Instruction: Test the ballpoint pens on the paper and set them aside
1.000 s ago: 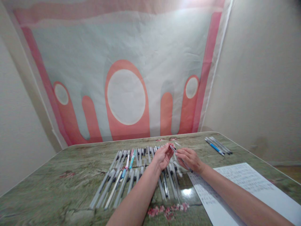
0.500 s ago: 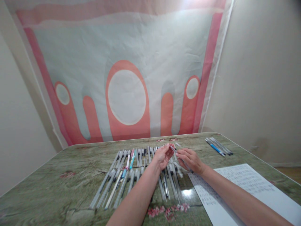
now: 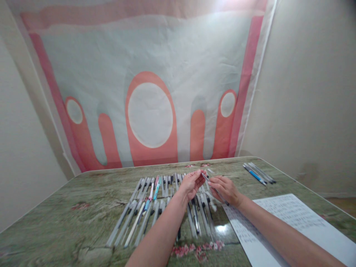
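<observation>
one left hand (image 3: 192, 185), fingertips pinched at the tip of a slim pen, palm partly turned up. one right hand (image 3: 226, 190), fingers curled round the barrel of the same slim pen (image 3: 219, 195), which slants from the left fingertips down towards the lower right, raised over the table, near the paper's upper left corner. one table (image 3: 55, 207), wood-patterned in green and brown, with printed pink blossoms (image 3: 198, 247) near its front. one set of pens in two rows, lying side by side: a back row (image 3: 141, 187) and a front row (image 3: 122, 222), mostly clear-barrelled with dark parts, running under and to both sides of the left arm. among them, one teal pen (image 3: 156, 190) and one cream pen (image 3: 135, 225). one separate group at the far right: a blue pen (image 3: 257, 177) beside grey pens (image 3: 261, 172). one sheet of white paper (image 3: 311, 230), written in lines, partly beneath the right forearm. one hanging cloth (image 3: 150, 44) behind, pale with red shapes.
</observation>
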Action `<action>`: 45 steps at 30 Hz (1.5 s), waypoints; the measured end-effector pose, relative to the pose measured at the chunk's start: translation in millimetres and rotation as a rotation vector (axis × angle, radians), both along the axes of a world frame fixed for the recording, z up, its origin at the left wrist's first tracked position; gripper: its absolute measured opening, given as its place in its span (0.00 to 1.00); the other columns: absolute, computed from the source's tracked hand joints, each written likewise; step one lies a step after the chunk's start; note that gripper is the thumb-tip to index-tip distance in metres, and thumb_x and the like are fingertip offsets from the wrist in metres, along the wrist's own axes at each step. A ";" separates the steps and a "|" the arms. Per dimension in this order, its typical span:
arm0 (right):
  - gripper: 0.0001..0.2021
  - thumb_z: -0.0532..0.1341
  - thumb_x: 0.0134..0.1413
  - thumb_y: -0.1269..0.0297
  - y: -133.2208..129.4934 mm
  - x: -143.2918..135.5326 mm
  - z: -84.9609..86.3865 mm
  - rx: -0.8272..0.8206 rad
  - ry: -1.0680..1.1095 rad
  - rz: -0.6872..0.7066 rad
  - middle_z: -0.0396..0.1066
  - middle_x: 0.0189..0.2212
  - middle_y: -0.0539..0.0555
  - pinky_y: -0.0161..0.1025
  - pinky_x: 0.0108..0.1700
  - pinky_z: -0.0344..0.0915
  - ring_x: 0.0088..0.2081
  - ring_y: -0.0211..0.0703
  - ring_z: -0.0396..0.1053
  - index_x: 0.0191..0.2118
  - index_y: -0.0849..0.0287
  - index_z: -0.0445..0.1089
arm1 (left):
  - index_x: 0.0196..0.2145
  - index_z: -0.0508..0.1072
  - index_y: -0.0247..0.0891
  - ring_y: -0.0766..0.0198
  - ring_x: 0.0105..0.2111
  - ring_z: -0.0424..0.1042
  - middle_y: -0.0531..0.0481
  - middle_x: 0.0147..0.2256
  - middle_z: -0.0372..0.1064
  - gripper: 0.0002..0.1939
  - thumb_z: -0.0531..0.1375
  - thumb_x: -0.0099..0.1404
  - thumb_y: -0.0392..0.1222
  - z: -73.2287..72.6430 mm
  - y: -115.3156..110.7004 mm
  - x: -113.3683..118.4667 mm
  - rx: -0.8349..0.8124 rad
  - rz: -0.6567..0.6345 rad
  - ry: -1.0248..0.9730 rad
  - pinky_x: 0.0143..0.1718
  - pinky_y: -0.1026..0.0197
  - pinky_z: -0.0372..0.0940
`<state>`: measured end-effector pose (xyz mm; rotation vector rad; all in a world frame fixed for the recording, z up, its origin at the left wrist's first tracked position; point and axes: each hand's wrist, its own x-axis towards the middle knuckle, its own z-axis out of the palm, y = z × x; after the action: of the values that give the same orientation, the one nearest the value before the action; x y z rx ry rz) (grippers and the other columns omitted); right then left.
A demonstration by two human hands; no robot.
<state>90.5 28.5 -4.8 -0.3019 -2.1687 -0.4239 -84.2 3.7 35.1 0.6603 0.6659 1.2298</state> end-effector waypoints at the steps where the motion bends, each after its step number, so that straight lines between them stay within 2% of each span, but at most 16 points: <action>1: 0.17 0.58 0.46 0.74 -0.2 -0.2 0.2 0.000 0.002 0.001 0.70 0.38 0.57 0.43 0.41 0.67 0.40 0.42 0.67 0.45 0.59 0.62 | 0.30 0.72 0.31 0.71 0.29 0.69 0.48 0.30 0.71 0.06 0.59 0.56 0.38 0.3 0.0 -0.4 0.003 -0.004 0.011 0.35 0.68 0.63; 10: 0.16 0.57 0.47 0.75 -2.9 -1.5 2.2 0.009 -0.004 -0.001 0.70 0.37 0.57 0.43 0.40 0.67 0.40 0.42 0.67 0.44 0.60 0.62 | 0.30 0.73 0.30 0.70 0.29 0.69 0.46 0.32 0.71 0.11 0.62 0.52 0.42 -0.4 2.2 -4.3 0.045 -0.010 0.112 0.35 0.67 0.62; 20: 0.15 0.57 0.48 0.74 -1.5 -1.4 -2.2 -0.009 0.000 0.017 0.70 0.37 0.57 0.44 0.40 0.68 0.40 0.43 0.67 0.44 0.59 0.63 | 0.31 0.73 0.31 0.71 0.29 0.69 0.46 0.31 0.72 0.12 0.64 0.50 0.42 -8.2 3.3 -2.2 0.059 0.002 0.094 0.36 0.67 0.62; 25: 0.15 0.56 0.49 0.74 -0.9 -1.6 -1.9 -0.028 0.007 -0.006 0.70 0.37 0.56 0.43 0.39 0.68 0.39 0.42 0.68 0.45 0.57 0.62 | 0.32 0.73 0.31 0.70 0.31 0.70 0.45 0.33 0.72 0.11 0.63 0.52 0.40 -9.7 3.1 -1.2 0.057 0.010 0.089 0.37 0.67 0.63; 30: 0.15 0.57 0.47 0.74 -0.6 -1.2 0.2 -0.033 0.009 -0.056 0.70 0.35 0.57 0.42 0.37 0.67 0.37 0.43 0.67 0.43 0.59 0.62 | 0.37 0.71 0.31 0.67 0.33 0.71 0.42 0.35 0.72 0.11 0.59 0.57 0.39 -3.5 1.2 1.9 0.023 0.030 0.028 0.39 0.64 0.64; 33: 0.15 0.57 0.46 0.74 -0.1 -1.0 0.1 -0.034 0.016 -0.073 0.70 0.36 0.57 0.42 0.37 0.67 0.37 0.43 0.67 0.43 0.59 0.62 | 0.41 0.69 0.33 0.66 0.34 0.71 0.42 0.35 0.72 0.13 0.58 0.56 0.35 -0.3 -0.3 3.7 0.029 0.050 0.023 0.40 0.62 0.64; 36: 0.14 0.56 0.48 0.74 0.6 -1.3 -0.3 -0.038 0.021 -0.069 0.69 0.36 0.57 0.43 0.37 0.67 0.37 0.44 0.68 0.43 0.58 0.62 | 0.40 0.68 0.32 0.65 0.35 0.71 0.42 0.35 0.72 0.13 0.59 0.55 0.31 -0.5 -1.0 4.5 0.055 0.062 0.035 0.42 0.61 0.63; 45: 0.14 0.55 0.49 0.73 1.6 -1.3 -4.0 -0.078 0.034 -0.045 0.69 0.36 0.57 0.43 0.38 0.66 0.37 0.44 0.67 0.44 0.57 0.61 | 0.39 0.69 0.31 0.64 0.36 0.71 0.41 0.36 0.71 0.12 0.59 0.54 0.31 -2.7 -0.5 4.2 0.050 0.065 0.059 0.43 0.60 0.63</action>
<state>89.2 30.1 -8.9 -0.3985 -2.1521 -0.3576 -80.1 3.2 32.5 0.7234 0.7116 1.2944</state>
